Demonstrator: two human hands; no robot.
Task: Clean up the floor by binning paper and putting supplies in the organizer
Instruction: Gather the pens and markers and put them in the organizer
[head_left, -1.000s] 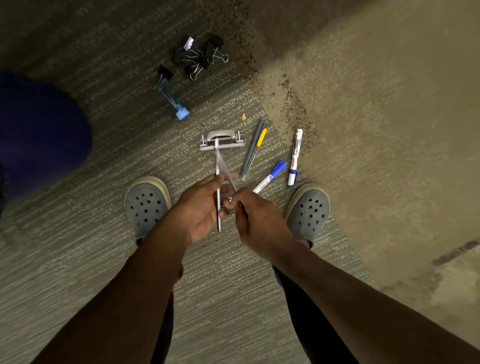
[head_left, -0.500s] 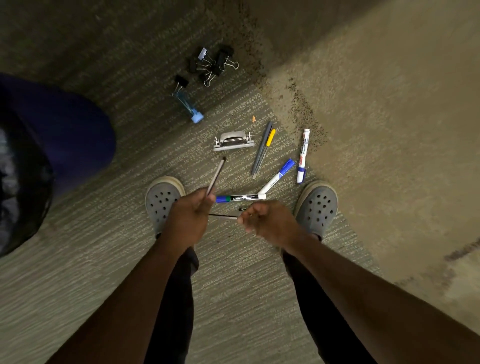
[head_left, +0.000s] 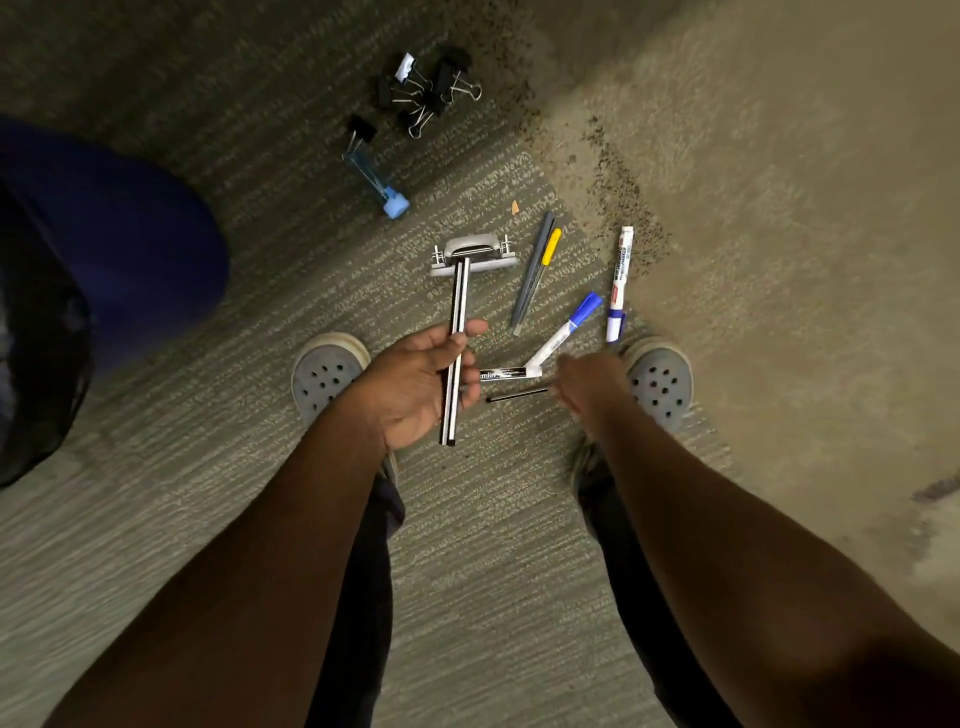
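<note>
My left hand (head_left: 415, 382) is palm-up and curled around two thin black-and-silver pens (head_left: 456, 332) that point away from me. My right hand (head_left: 587, 387), blurred, pinches the right end of a thin black pen (head_left: 514, 396) just above the carpet. On the floor lie a white marker with a black label (head_left: 506, 373), a blue-capped marker (head_left: 563, 330), a white marker with a blue cap (head_left: 621, 280), a grey pen beside a yellow-capped one (head_left: 537, 267), and a grey hole punch (head_left: 475, 257).
Several black binder clips (head_left: 426, 93) are piled at the top, with a clear blue tube (head_left: 374, 176) below them. A dark blue bin with a black liner (head_left: 119, 244) stands at the left. My two grey shoes (head_left: 324, 376) (head_left: 660, 387) flank the supplies.
My left hand has turned palm-up and now holds two pens side by side instead of one. My right hand has moved right and lower, near the black-labelled marker.
</note>
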